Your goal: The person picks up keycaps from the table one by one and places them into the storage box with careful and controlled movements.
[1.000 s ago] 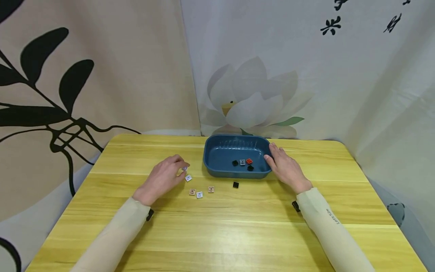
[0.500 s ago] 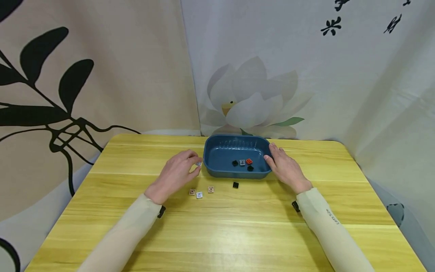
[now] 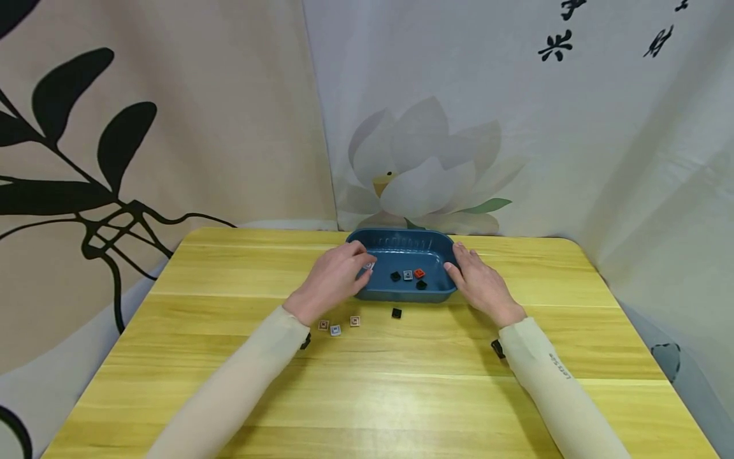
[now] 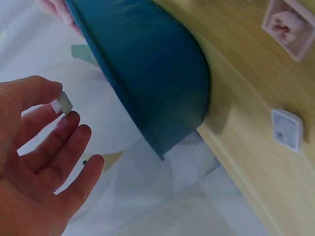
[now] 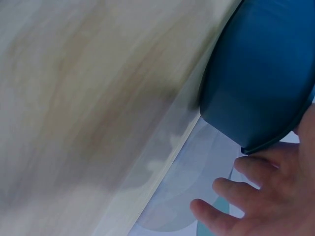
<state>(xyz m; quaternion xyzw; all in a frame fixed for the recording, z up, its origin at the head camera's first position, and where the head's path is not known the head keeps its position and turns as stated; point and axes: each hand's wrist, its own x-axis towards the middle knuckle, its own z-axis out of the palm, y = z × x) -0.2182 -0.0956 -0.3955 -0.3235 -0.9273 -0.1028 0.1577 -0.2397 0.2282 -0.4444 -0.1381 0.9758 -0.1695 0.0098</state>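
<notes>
In the head view, my left hand (image 3: 334,278) is over the left end of a blue rectangular dish (image 3: 390,296). Thumb and index finger pinch a small white keycap (image 4: 63,103), while the other fingers spread loosely in the left wrist view. My right hand (image 3: 483,285) rests against the dish's right rim, its fingers fairly straight; the right wrist view has those fingers (image 5: 258,172) at the rim's corner. Inside the dish lie black keycaps (image 3: 421,285), a grey-white keycap (image 3: 408,275) and a red keycap (image 3: 420,273).
On the wooden table (image 3: 367,395), in front of the dish, sit pinkish keycaps (image 3: 355,321), a white keycap (image 3: 335,330) and a black keycap (image 3: 397,313). A printed curtain (image 3: 258,127) hangs behind the table's far edge.
My left hand has picked a white keycap off the table at the left and carried it rightward over the dish's left rim. The right hand stays in place at the right rim.
</notes>
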